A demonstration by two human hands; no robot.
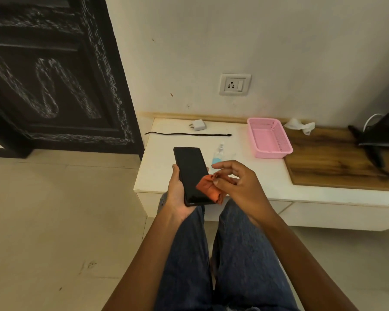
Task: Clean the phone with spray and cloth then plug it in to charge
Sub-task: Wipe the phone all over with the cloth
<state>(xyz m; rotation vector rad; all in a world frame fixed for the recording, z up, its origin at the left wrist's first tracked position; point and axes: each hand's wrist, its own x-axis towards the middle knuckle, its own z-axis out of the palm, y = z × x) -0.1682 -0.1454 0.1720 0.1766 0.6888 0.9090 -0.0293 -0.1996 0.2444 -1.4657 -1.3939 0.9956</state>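
Note:
My left hand (pixel 177 194) grips a black phone (pixel 192 171), screen up and dark, over the front edge of the white table (pixel 162 176). My right hand (pixel 236 182) pinches an orange cloth (pixel 208 189) that lies on the lower right part of the screen. A small clear spray bottle (pixel 218 153) with blue liquid stands on the table just behind my right hand. Farther back lie a white charger adapter (pixel 198 125) and a black cable (pixel 189 134), stretched out straight. A wall socket (pixel 234 84) with a switch sits above them.
A pink plastic basket (pixel 276 151) stands to the right of the bottle. Beyond it are a wooden surface (pixel 337 162), crumpled white paper (pixel 299 126) and a dark object (pixel 382 133) at the far right. A dark carved door (pixel 54 75) fills the left. My knees in jeans are below.

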